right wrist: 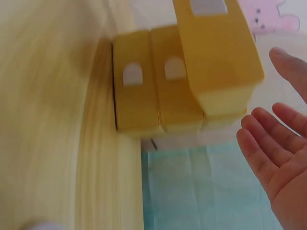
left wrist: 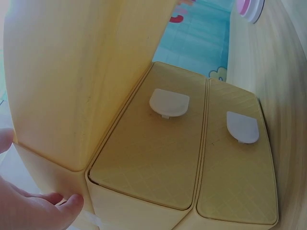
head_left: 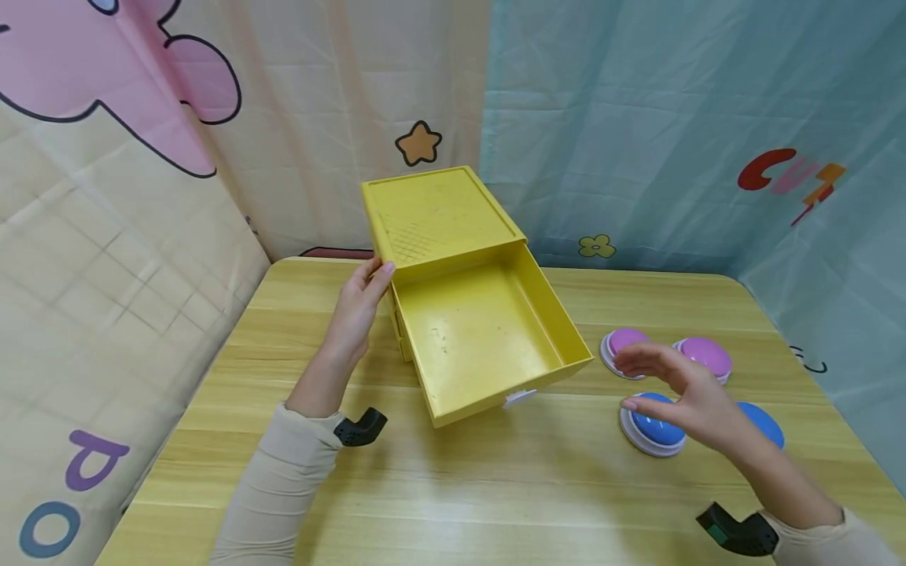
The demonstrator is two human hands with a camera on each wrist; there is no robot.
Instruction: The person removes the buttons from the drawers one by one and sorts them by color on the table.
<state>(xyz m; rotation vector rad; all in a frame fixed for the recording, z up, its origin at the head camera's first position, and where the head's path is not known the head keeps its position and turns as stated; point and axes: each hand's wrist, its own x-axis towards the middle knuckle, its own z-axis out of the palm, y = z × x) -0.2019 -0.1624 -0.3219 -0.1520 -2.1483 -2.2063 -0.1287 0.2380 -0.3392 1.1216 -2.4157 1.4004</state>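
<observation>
**A:** Status on the yellow drawer unit (head_left: 442,216)?

**B:** It sits at the back centre of the wooden table (head_left: 453,487), against the curtain backdrop. The top drawer (head_left: 488,334) is pulled well out toward the person, with nothing visible inside it. The two lower drawers (left wrist: 192,153) are shut, each with a white tab handle, as the left wrist view shows.

**A:** Left hand?

**B:** The left hand (head_left: 357,310) is flat against the unit's left side, at the corner where the open drawer leaves the body. Its fingers are straight and point up, fingertips at the top edge. It presses rather than grips. In the left wrist view only the fingertips (left wrist: 72,203) show, at the lower corner of the casing.

**A:** Right hand?

**B:** The right hand (head_left: 683,393) hovers over the dome buttons on the right of the table, fingers extended and spread, palm down. It holds nothing. I can't tell whether a fingertip touches the near blue button (head_left: 654,428) or hangs just above it. The right wrist view confirms the relaxed, spread fingers (right wrist: 261,143), blurred.

**A:** What else is on that side?

**B:** Four dome buttons in a cluster, well apart from the unit:
- two pink ones (head_left: 626,342) at the back
- two blue at the front, the far blue one (head_left: 764,424) partly hidden behind the wrist

**A:** Backdrop?

**B:** Printed curtains, cream with pink shapes on the left and teal (head_left: 672,134) on the right.
</observation>
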